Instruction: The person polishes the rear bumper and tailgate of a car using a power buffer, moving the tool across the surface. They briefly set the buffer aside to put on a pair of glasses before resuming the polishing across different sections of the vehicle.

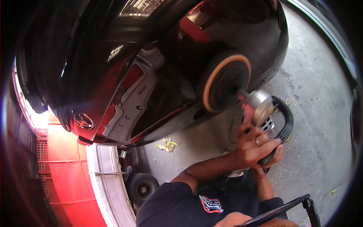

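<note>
A polisher (261, 108) with a silver head and black loop handle is held in front of a glossy dark car panel (166, 75). Its round orange-edged pad (227, 83) is against or very near the panel, blurred as if spinning. My left hand (254, 145), with a ring on one finger, is closed round the polisher's body. Lower down, my right hand (278, 154) wraps the black rear handle; the left hand partly hides it, and a red band circles its wrist (260, 176).
The car's round emblem (84, 121) is at the left. A yellow cord (288, 145) trails over the grey concrete floor (314, 125). Yellow-green scraps (168, 145) lie near a wheel (143, 189). Another vehicle's edge (321, 19) shows at upper right.
</note>
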The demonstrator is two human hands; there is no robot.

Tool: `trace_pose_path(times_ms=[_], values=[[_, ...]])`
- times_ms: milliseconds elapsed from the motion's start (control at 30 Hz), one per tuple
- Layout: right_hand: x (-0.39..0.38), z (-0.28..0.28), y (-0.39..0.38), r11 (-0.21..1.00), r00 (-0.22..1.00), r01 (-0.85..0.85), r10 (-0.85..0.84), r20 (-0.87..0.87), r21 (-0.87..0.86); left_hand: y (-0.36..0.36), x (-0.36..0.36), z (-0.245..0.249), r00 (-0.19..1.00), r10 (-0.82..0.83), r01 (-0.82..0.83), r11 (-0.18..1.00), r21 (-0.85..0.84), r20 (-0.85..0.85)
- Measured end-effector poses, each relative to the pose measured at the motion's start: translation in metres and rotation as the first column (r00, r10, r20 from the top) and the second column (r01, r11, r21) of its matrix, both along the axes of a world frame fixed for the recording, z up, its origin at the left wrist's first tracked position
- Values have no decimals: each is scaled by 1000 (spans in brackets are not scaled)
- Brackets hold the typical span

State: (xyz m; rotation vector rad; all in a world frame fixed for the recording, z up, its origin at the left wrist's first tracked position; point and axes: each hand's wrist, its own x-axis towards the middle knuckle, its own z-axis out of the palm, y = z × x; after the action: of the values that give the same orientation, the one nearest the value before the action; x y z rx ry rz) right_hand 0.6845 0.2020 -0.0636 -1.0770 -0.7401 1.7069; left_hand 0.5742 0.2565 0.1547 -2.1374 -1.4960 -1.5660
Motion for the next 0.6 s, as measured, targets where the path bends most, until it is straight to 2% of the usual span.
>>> trace_pose_path(times_ms=[100,200,300,400,433,500,600], values=[[-19,-29,-59,999,1000,-24,25,6,-46,-46,-29,-21,998,-59,59,998,-15,-32],[-53,-55,-104,992,993,-121,120,-18,-38,-83,-56,-36,994,-89,87,996,-31,-59],[-87,-83,-141,951,951,-305,307,-34,40,-124,-77,-55,993,-102,96,991,-94,-60],[-112,-104,-170,814,839,-541,540,66,211,-155,-92,-76,994,-57,45,990,-130,-89],[-110,-100,-176,774,786,-612,575,227,161,-163,-96,-84,996,-32,21,991,-131,-79],[-107,-69,-180,902,902,-431,430,-45,-10,-170,-100,-95,997,-21,10,989,-146,-70],[-115,-89,-187,817,831,-556,543,-119,-154,-170,-100,-98,997,-10,-1,990,-140,-74]])
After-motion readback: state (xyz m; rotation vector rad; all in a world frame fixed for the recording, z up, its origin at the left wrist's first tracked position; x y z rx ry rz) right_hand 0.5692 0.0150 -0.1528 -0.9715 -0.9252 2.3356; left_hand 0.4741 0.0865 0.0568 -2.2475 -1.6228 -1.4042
